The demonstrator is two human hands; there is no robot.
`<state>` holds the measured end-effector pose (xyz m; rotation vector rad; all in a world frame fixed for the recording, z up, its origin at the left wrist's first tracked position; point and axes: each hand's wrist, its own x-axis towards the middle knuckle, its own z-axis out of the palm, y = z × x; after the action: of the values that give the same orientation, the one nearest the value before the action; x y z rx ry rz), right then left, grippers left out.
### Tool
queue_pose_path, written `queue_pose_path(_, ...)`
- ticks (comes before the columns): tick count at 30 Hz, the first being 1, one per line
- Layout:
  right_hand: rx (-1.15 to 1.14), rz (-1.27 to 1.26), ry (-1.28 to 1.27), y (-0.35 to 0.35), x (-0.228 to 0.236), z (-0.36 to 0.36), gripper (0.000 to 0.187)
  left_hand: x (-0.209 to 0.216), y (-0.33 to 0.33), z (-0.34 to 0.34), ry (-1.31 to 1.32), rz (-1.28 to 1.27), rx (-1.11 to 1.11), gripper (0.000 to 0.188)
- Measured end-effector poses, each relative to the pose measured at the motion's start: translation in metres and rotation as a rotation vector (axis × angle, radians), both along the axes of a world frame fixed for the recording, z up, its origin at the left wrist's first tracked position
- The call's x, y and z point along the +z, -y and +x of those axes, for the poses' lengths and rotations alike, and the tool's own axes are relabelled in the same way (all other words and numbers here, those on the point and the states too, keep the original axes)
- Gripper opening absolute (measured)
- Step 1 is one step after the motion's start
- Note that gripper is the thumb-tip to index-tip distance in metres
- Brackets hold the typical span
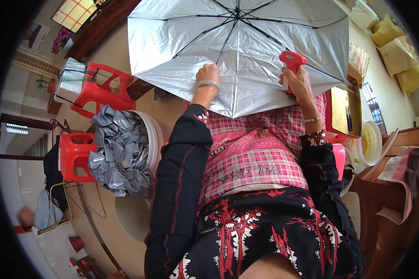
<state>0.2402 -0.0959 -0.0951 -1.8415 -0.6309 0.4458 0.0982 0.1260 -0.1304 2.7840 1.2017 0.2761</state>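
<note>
An opened umbrella (181, 39) spreads across my lap with its silver inner lining, black ribs and central hub facing up. My left hand (208, 74), with a pale bangle at the wrist, is closed on the near part of the silver canopy beside a rib; its fingertips are hidden. In my right hand (299, 81) is a red pistol-shaped hand tool (292, 59) with a white lower part, held over the right side of the canopy. The fingers wrap round its grip. I cannot make out its exact kind.
At left a white bucket (154, 139) holds crumpled silver-grey fabric (118, 153), near red stools (111, 88). A person (51, 204) sits further left. At right stand an open yellowish metal box (342, 109), a pale bucket (371, 142) and a wooden chair (381, 186).
</note>
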Motion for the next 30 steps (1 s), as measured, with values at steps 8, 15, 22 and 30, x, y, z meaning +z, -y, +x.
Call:
queue_pose_path(8, -0.084, 0.219, -0.446, 0.005, -0.025, 0.001, 0.028, -0.017, 0.048, 0.028, 0.216, -0.320, 0.137, 0.021)
queue_pose_path(15, 0.071, 0.169, -0.505, -0.002, -0.023, -0.014, 0.027, -0.050, 0.063, 0.042, 0.306, -0.354, 0.115, 0.021)
queue_pose_path(22, 0.164, 0.157, -0.496, -0.004, -0.029, -0.018, 0.024, -0.060, 0.053, 0.030, 0.438, -0.332, 0.111, 0.021)
queue_pose_path(30, 0.156, 0.083, -0.676, -0.060, -0.037, -0.051, 0.021, -0.062, 0.042, 0.022, 0.598, -0.779, 0.167, 0.021)
